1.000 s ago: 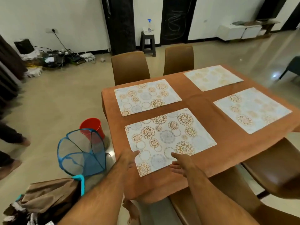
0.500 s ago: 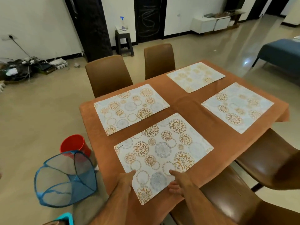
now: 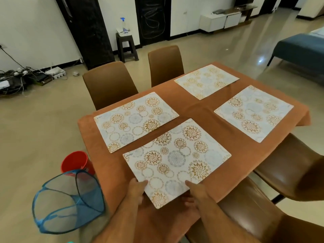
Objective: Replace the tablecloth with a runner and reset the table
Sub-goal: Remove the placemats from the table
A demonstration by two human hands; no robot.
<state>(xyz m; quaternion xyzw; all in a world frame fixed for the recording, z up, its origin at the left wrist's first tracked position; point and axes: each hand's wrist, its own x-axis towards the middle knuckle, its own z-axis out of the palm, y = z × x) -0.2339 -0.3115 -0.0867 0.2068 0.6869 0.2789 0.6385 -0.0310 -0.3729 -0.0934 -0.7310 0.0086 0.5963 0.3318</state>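
An orange-brown tablecloth [image 3: 196,109] covers the table. Several floral placemats lie on it: the nearest placemat [image 3: 175,160], one at the left [image 3: 135,120], one at the far side [image 3: 206,81] and one at the right [image 3: 254,112]. My left hand [image 3: 136,190] grips the near placemat's left front edge, thumb on top and fingers beneath. My right hand [image 3: 194,192] holds its right front edge the same way. The placemat's near corner is lifted slightly off the cloth.
Brown chairs stand at the far side [image 3: 108,83] [image 3: 164,62] and at the right [image 3: 287,165] [image 3: 254,213]. A blue mesh hamper [image 3: 68,200] and a red bucket [image 3: 75,162] sit on the floor at the left. A dark stool [image 3: 126,44] stands by the wall.
My view has swung right and closer over the table. Both hands have shifted from resting on the near placemat to gripping its front edge, and that corner has come up.
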